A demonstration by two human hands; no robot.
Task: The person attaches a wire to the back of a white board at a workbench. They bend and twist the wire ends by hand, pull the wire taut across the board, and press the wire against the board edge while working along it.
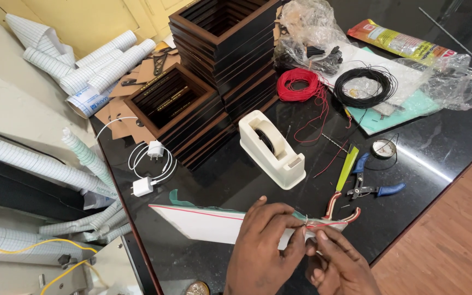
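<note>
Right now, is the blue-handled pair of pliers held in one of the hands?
No, the blue-handled pair of pliers lies on the black table, apart from both hands.

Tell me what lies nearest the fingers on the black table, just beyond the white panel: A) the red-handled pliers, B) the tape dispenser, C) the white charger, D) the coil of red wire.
A: the red-handled pliers lie right past the white panel where the left hand and right hand pinch thin red wire; the coil of red wire, white charger and tape dispenser sit farther off.
</note>
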